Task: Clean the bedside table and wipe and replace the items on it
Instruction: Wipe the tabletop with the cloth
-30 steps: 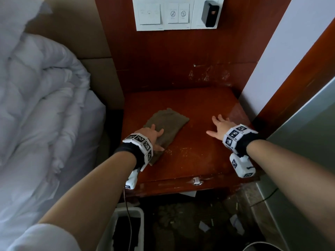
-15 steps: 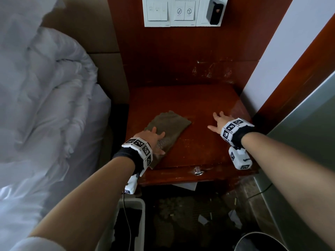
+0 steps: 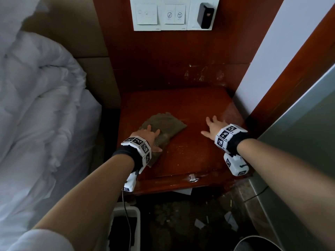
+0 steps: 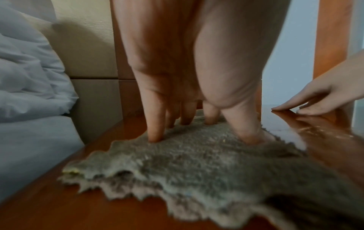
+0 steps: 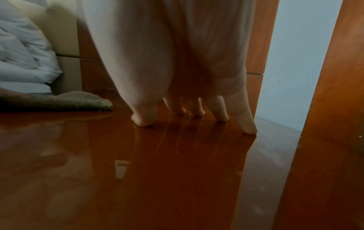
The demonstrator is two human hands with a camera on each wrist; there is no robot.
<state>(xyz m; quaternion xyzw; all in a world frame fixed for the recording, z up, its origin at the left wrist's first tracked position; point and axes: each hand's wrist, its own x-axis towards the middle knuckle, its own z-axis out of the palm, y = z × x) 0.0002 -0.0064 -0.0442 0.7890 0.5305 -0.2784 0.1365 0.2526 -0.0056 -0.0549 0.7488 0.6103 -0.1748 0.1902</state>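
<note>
A grey-brown cloth (image 3: 165, 126) lies flat on the left half of the red-brown bedside table (image 3: 190, 105). My left hand (image 3: 147, 137) presses down on the cloth (image 4: 197, 163) with straight, spread fingers (image 4: 155, 124). My right hand (image 3: 213, 126) rests on the bare tabletop (image 5: 177, 171) to the right of the cloth (image 5: 78, 101), its fingertips (image 5: 142, 121) touching the glossy wood. Pale specks of dust lie on the wood between the two hands. No other items stand on the table.
A white duvet (image 3: 36, 105) is heaped on the bed at the left. A switch panel (image 3: 174, 13) sits on the wood wall behind. Below the table's front edge lie a white bin (image 3: 126, 223), floor debris and a round bucket rim (image 3: 257, 243).
Both hands hold nearly the same spots on the table. The head view has shifted, so the table sits slightly lower and farther right in the picture.
</note>
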